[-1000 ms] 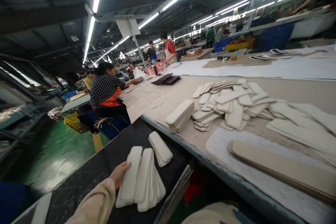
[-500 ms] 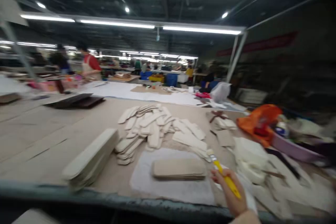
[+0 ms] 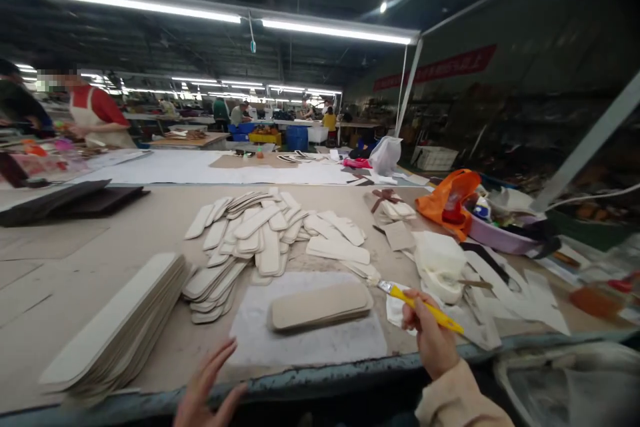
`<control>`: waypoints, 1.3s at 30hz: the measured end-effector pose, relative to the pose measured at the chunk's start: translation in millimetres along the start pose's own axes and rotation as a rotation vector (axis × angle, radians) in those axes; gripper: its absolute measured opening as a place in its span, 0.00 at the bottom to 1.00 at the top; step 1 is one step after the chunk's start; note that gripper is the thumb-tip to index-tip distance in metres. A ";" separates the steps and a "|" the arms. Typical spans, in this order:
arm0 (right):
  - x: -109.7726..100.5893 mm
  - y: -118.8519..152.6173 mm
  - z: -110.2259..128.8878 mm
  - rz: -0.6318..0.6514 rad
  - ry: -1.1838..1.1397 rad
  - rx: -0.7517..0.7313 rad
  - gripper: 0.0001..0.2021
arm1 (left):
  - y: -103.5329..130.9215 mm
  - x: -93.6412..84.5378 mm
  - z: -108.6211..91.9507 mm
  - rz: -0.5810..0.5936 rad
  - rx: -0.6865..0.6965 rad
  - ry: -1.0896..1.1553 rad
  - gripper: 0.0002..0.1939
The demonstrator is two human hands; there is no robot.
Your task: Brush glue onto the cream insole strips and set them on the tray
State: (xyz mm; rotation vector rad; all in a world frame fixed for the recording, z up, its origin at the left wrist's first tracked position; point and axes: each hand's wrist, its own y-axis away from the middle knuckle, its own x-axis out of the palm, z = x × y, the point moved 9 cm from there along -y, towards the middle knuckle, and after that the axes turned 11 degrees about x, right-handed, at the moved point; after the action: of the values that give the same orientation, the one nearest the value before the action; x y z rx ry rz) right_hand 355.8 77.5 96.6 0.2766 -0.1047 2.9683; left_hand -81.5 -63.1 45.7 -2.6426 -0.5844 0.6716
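My right hand (image 3: 431, 333) grips a paintbrush (image 3: 425, 309) by its yellow handle, the bristles pointing left toward the heap of pieces. Low in the view, my left hand (image 3: 207, 387) is open with fingers spread, at the table's front edge and touching no piece that I can see. Between the hands, a short stack of beige rounded strips (image 3: 320, 307) lies on a white sheet (image 3: 310, 350). Behind it is a loose heap of cream strips (image 3: 260, 233). A long, leaning stack of strips (image 3: 120, 320) stands left of my left hand.
Right of the brush are a white block-like bundle (image 3: 440, 260), paper scraps and a lilac basin (image 3: 500, 237) beside an orange bag (image 3: 450, 203). Dark sheets (image 3: 100, 203) lie at far left. A co-worker in a red top (image 3: 97, 110) stands beyond the table.
The view has swung right and down, so things sit further left. My left hand has come into view at the bottom. The paintbrush stays in my right hand, now held flatter.
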 end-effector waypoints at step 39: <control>153.3 -14.6 -83.1 0.326 0.348 0.319 0.11 | -75.5 122.7 18.3 0.434 0.049 -0.072 0.51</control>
State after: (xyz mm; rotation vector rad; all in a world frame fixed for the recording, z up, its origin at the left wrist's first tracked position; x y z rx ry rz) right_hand 194.7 121.9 44.9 -0.2493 0.4055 3.2919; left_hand -15.3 63.0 17.3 -2.7277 -0.0027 0.8910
